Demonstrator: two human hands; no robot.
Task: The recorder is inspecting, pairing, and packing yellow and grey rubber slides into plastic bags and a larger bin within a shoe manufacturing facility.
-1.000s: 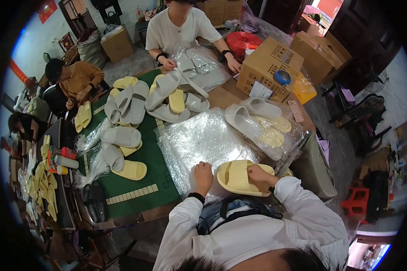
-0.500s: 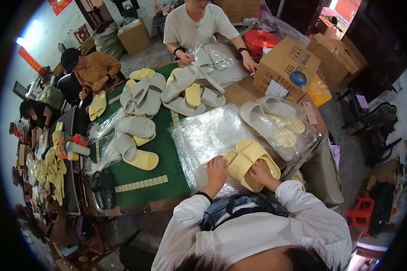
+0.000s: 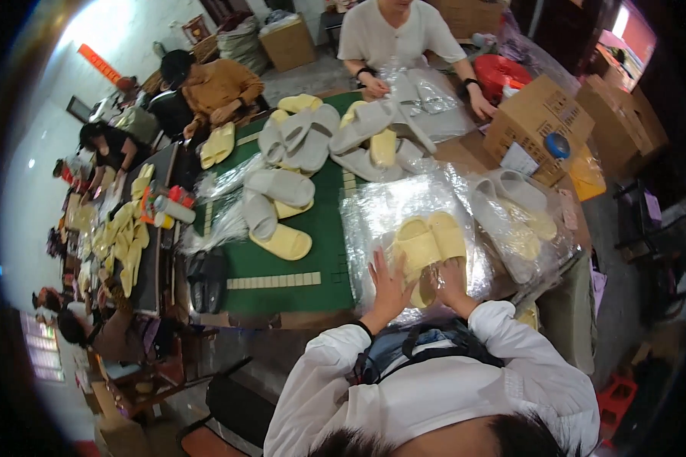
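Note:
A pair of yellow slippers point(image 3: 415, 241) lies side by side on a stack of clear plastic bags point(image 3: 372, 215), toes pointing away from me. My left hand point(image 3: 389, 289) is open, its fingers spread along the left slipper's outer edge. At the heel end, my right hand point(image 3: 451, 286) has its fingers bent over the right slipper, hiding its heel. Just right of this pair, grey slippers point(image 3: 486, 209) and yellow ones lie in and under clear plastic.
Grey and yellow slippers point(image 3: 286, 186) are piled on the green mat point(image 3: 328, 263). Black slippers point(image 3: 206, 280) sit at its left edge. Across the table a person point(image 3: 400, 38) handles bagged grey slippers. A cardboard box point(image 3: 537, 126) stands at the far right; other people sit on the left.
The yellow slippers have turned from a slant to lie side by side, toes away from me. My left hand's fingers have spread out. The whole view has shifted.

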